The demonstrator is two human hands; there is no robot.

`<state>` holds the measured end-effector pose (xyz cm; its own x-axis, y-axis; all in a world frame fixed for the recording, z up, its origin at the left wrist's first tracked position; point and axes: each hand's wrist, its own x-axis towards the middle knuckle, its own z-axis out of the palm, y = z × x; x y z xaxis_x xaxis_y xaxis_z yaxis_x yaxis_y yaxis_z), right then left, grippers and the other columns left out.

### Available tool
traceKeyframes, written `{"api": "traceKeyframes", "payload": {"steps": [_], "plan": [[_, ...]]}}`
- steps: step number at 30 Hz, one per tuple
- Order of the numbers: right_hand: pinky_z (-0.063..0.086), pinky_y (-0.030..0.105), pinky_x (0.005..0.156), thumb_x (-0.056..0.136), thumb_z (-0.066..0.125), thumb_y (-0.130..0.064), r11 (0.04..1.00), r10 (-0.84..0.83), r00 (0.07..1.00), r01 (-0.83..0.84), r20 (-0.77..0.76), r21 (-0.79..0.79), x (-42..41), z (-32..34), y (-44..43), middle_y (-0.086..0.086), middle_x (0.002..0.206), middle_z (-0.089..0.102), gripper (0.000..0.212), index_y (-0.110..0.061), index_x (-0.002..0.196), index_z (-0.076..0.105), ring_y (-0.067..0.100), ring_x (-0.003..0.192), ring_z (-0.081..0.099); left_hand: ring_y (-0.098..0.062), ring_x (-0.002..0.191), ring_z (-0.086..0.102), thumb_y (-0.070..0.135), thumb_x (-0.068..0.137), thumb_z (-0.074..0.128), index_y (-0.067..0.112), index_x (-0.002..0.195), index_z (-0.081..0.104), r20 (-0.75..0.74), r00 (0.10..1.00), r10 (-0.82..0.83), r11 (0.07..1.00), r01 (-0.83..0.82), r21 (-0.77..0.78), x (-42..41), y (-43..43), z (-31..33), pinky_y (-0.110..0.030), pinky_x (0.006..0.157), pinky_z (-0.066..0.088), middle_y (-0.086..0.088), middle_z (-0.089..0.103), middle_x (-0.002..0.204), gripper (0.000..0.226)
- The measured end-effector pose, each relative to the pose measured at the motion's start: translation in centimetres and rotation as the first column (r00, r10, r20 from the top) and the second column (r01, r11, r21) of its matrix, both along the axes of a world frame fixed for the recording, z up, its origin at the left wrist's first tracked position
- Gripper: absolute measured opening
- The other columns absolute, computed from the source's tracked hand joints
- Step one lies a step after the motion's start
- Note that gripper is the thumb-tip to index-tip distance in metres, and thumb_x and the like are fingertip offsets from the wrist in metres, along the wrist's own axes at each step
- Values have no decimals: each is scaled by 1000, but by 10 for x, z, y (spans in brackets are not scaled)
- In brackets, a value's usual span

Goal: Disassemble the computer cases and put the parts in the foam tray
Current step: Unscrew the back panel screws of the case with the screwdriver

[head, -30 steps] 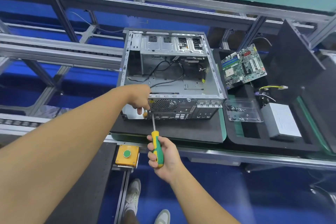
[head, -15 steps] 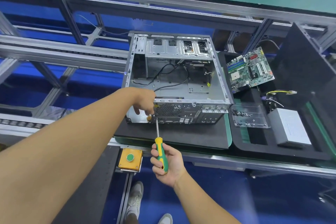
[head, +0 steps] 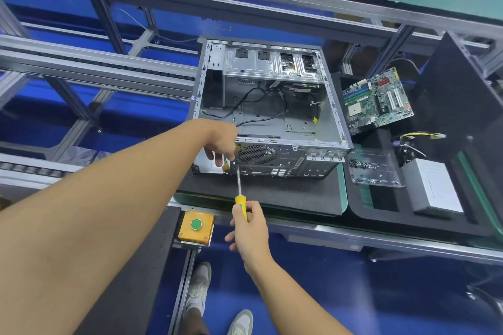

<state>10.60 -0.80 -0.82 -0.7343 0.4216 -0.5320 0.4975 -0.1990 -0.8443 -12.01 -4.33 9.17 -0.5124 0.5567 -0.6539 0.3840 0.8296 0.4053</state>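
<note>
An open grey computer case [head: 296,128] lies on a black foam mat [head: 261,196], its rear panel facing me and black cables loose inside. My right hand [head: 249,228] grips the yellow-green handle of a screwdriver [head: 239,185]; the shaft points up at the rear panel's left edge, beside the fan grille. My left hand [head: 221,144] rests on the case's near left corner, fingers curled down next to the screwdriver tip. What its fingertips hold is hidden. The black foam tray [head: 381,215] to the right holds a green motherboard [head: 377,102] and a grey power supply [head: 432,190].
A clear plastic box of screws [head: 373,168] sits in the foam tray beside the case. A black side panel [head: 460,106] leans at the tray's right. A yellow box with a green button [head: 196,226] is mounted on the bench's front rail. Aluminium frame rails run behind.
The view has shifted, so the case sits a little lower and further right in frame. My right hand has slid lower on the screwdriver handle. My left hand stays at the case corner.
</note>
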Motion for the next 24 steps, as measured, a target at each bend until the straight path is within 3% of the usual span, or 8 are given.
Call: {"api": "traceKeyframes", "payload": {"steps": [4, 8, 11, 14, 16, 19, 21, 24], "plan": [[39, 23, 41, 101, 48, -32, 1000, -2, 999, 1, 40, 31, -5, 6, -4, 2, 73, 54, 11, -22, 98, 51, 13, 48, 46, -17, 66, 75, 12, 93, 63, 1, 86, 60, -10, 1000, -5, 1000, 5, 7, 1, 0, 0, -23, 48, 52, -9, 70, 78, 13], [39, 24, 42, 104, 47, -31, 984, -23, 999, 31, 47, -176, -4, 8, -2, 0, 70, 54, 17, -17, 101, 54, 12, 48, 46, -17, 66, 74, 12, 94, 63, -5, 102, 58, -7, 1000, -4, 1000, 4, 7, 0, 0, 0, -23, 49, 52, -16, 70, 94, 19], [49, 28, 48, 106, 47, -30, 924, -81, 996, 84, 25, -373, -3, 6, 4, 2, 68, 54, 21, -12, 103, 58, 12, 52, 49, -17, 65, 74, 11, 94, 63, -7, 114, 56, -1, 1000, 1, 1000, -1, 6, 1, 0, 0, -24, 49, 53, -18, 71, 98, 28], [38, 24, 41, 102, 51, -29, 730, -154, 987, 141, 41, -668, -2, 5, 7, 2, 68, 55, 22, -9, 104, 60, 13, 50, 46, -18, 67, 75, 11, 94, 63, -7, 114, 56, 1, 1000, 5, 1000, -5, 7, 1, 1, 1, -23, 49, 53, -18, 71, 97, 28], [32, 21, 35, 100, 53, -30, 497, -201, 979, 141, 44, -857, -3, 4, 6, 3, 71, 54, 24, -8, 101, 60, 12, 47, 43, -19, 69, 75, 11, 94, 62, -7, 114, 56, 7, 1000, 6, 1000, -6, 6, 1, 0, 2, -23, 49, 53, -18, 71, 97, 28], [30, 20, 31, 100, 50, -30, 214, -241, 970, 76, 23, -974, -3, -1, 6, 2, 67, 48, 28, -5, 96, 61, 12, 42, 40, -17, 66, 74, 11, 95, 62, -7, 116, 55, 10, 1000, 6, 1000, -7, 3, 2, 0, 3, -23, 48, 52, -17, 71, 96, 29], [29, 19, 31, 100, 47, -30, 157, -230, 973, 36, -1, -987, -4, -4, 9, 1, 61, 44, 31, -3, 94, 61, 12, 37, 39, -16, 64, 74, 11, 94, 62, -7, 116, 54, 13, 1000, 6, 1000, -6, 3, 2, 0, 3, -23, 49, 53, -18, 71, 97, 29], [30, 20, 31, 100, 46, -29, 205, -202, 979, 17, -25, -979, -5, -8, 14, 1, 57, 43, 32, -3, 91, 61, 11, 35, 39, -17, 66, 74, 11, 94, 62, -8, 111, 55, 19, 1000, 7, 1000, -7, 0, 1, 0, 2, -24, 49, 53, -19, 71, 96, 27]]}}
